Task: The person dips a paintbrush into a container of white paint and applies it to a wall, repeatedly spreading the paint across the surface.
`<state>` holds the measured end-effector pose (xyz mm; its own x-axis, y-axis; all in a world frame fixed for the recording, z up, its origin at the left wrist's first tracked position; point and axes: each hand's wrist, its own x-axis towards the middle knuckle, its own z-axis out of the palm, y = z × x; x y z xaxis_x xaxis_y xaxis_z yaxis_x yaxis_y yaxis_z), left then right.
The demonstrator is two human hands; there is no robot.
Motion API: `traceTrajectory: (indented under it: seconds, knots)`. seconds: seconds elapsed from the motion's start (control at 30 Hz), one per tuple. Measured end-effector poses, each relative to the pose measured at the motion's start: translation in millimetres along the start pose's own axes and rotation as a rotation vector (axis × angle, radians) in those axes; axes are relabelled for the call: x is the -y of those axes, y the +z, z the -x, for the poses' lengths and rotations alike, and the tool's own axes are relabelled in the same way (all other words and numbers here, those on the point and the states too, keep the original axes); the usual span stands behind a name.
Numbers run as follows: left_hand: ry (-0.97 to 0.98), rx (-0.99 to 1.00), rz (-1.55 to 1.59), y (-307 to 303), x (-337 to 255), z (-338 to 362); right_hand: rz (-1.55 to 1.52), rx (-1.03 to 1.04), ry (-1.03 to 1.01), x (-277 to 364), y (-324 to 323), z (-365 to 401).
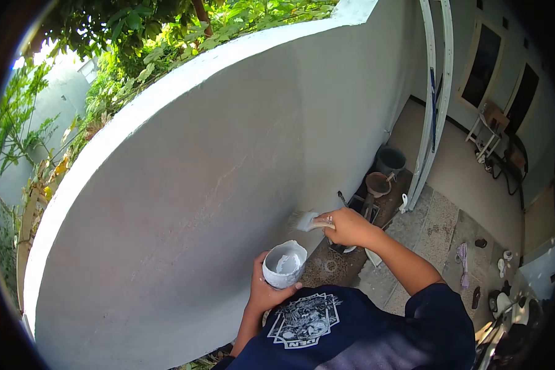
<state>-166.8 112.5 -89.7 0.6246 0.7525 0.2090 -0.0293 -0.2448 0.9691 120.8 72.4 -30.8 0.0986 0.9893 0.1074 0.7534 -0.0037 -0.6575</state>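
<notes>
Student: Head view. What does each hand hold?

Tutor: Right hand [349, 227]: grip closed round the handle of a paintbrush [308, 221], its bristles touching the grey rendered wall [185, 185] low down. Left hand [266, 295]: fingers wrapped round a small white paint cup [284, 264], held near the wall and just below the brush.

Student: Likely faults?

Tutor: Probably three. The open cup is gripped by its side only, so a tilt could spill paint onto the dark shirt [351, 333] or the ground. A loaded brush crossing the gap between cup and wall may drip. The wall's rough, patchy face may take paint unevenly and leave streaks.

Student: Surroundings?

Tutor: Outdoor yard. The wall is capped in white, with foliage [166, 37] above it. At its foot stand a dark bucket [390, 160] and a brown tub [378, 184]. To the right lie a paved floor [441, 222], a white post [435, 92] and a stool [490, 126] near dark doors.
</notes>
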Motion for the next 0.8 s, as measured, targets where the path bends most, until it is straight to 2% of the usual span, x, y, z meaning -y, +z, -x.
traceTrajectory:
  seconds: [0.03,0.07,0.17,0.23,0.3,0.33,0.4,0.43,0.47,0.53,0.63,0.7,0.73,0.8]
  knots:
    - [0.008,0.007,-0.001,0.2,-0.2,-1.5,0.034,-0.012,-0.094,-4.7,2.0,-2.0]
    - [0.054,-0.003,-0.014,0.8,-0.1,-2.2,0.035,-0.019,-0.093,-12.1,-2.4,-4.6]
    - [0.076,-0.018,-0.034,2.5,-0.9,-0.2,-0.198,-0.158,0.073,54.2,-83.6,-16.4]
    - [0.060,-0.024,-0.045,1.7,-2.9,2.2,-0.249,-0.191,0.130,70.3,-108.7,-19.7]
    - [0.021,-0.031,-0.039,2.8,-7.2,2.7,-0.443,-0.508,-0.114,72.8,-117.1,-23.0]
    - [0.021,-0.034,-0.038,3.8,-6.3,2.0,-0.442,-0.506,-0.116,72.4,-117.8,-24.2]
    - [0.025,-0.052,-0.008,5.7,-4.0,3.9,-0.489,-0.699,-0.259,71.0,-113.5,-26.1]
    - [0.019,-0.055,-0.011,6.5,-4.8,4.6,-0.514,-0.732,-0.321,60.7,-100.5,-33.2]
    - [0.003,-0.056,-0.032,6.2,-6.1,5.2,-0.521,-0.730,-0.318,49.4,-82.7,-36.8]
    - [-0.015,-0.057,-0.061,3.3,-6.5,5.5,-0.388,-0.573,-0.228,25.4,-37.4,-37.2]
    - [0.003,-0.074,-0.050,6.0,-5.5,5.3,-0.304,-0.564,-0.235,-11.1,28.5,-24.5]
    - [-0.013,-0.101,-0.034,6.9,-10.0,5.0,-0.265,-0.275,0.042,-21.6,40.9,-7.8]
    - [-0.028,-0.106,-0.035,6.9,-10.7,6.6,-0.271,-0.262,0.048,-27.1,44.9,-2.9]
    - [-0.034,-0.093,-0.055,5.8,-8.0,4.8,-0.079,0.008,0.211,-37.1,49.4,4.2]
